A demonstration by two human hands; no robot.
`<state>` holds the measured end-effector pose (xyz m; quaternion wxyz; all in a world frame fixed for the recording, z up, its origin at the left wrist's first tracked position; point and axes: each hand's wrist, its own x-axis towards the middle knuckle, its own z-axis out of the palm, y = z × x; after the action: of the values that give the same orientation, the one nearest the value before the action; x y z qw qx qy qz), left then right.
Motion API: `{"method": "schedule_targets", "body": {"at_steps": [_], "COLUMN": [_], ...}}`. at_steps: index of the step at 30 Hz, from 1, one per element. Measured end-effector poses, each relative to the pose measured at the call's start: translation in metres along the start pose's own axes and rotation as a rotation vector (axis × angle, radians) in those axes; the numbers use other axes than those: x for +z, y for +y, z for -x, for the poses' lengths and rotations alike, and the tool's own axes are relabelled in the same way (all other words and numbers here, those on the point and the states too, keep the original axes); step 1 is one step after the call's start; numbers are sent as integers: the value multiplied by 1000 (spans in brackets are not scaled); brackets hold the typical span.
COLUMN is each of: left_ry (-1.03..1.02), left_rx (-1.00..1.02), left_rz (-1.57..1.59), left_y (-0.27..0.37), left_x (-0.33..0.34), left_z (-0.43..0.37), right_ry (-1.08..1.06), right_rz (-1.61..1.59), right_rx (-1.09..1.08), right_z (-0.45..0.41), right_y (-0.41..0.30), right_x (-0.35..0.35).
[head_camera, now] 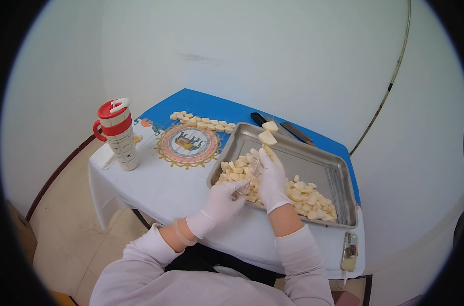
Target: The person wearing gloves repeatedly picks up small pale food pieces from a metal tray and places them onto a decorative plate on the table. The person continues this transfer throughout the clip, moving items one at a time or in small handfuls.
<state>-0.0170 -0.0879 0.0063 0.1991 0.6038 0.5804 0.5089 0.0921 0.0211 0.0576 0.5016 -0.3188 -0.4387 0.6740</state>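
Observation:
My left hand (pixel 222 204), in a white glove, pinches the lower end of a thin skewer (pixel 253 178) over the near side of a metal tray (pixel 345 162). Upright beside it, my gloved right hand (pixel 272 183) closes around pale food slices. Two larger pale slices (pixel 268 137) stand out beyond its fingertips, seemingly in line on a stick. My right palm and part of the stick are hidden. A heap of pale cut slices (pixel 310 201) lies along the tray's near side, on both sides of my right hand. A bundle of thin sticks (pixel 337 195) rests at the tray's right end.
Rows of pale slices (pixel 203 123) lie on the blue cloth behind the tray. A red-lidded tumbler (pixel 121 141) stands at left. Behind the tray lie a black-handled item (pixel 258 119) and a dark flat blade (pixel 297 132). A phone (pixel 349 252) rests near the right edge.

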Motion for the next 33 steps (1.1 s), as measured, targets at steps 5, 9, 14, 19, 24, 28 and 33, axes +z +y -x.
{"method": "schedule_targets", "body": {"at_steps": [5, 9, 14, 19, 24, 28, 33], "left_ry": [-7, 57, -22, 11, -81, -54, -58], "left_rx": [-121, -162, -394, -267, -273, -289, -280], "left_rz": [-7, -16, -195, -540, -682, -657, -708], "left_y": [-12, -24, -33, -107, -116, -115, -126], "left_x": [-29, -59, -83, -83, -72, -66, -63], "left_z": [-20, -51, -101, -141, -163, -166, -172], "right_ry": [-49, 8, 271, 414, 448, 475, 470], "right_rz": [94, 328, 721, 1239, 1278, 1275, 1257], "right_rx": [-8, -179, -610, -974, -1071, -1072, -1053], "right_z": [12, 16, 6, -1, 1, 1, 2], "right_y": [3, 4, 11, 20, 14, 15, 15], "right_x": [-9, -38, -71, -85, -87, -91, -89]}}
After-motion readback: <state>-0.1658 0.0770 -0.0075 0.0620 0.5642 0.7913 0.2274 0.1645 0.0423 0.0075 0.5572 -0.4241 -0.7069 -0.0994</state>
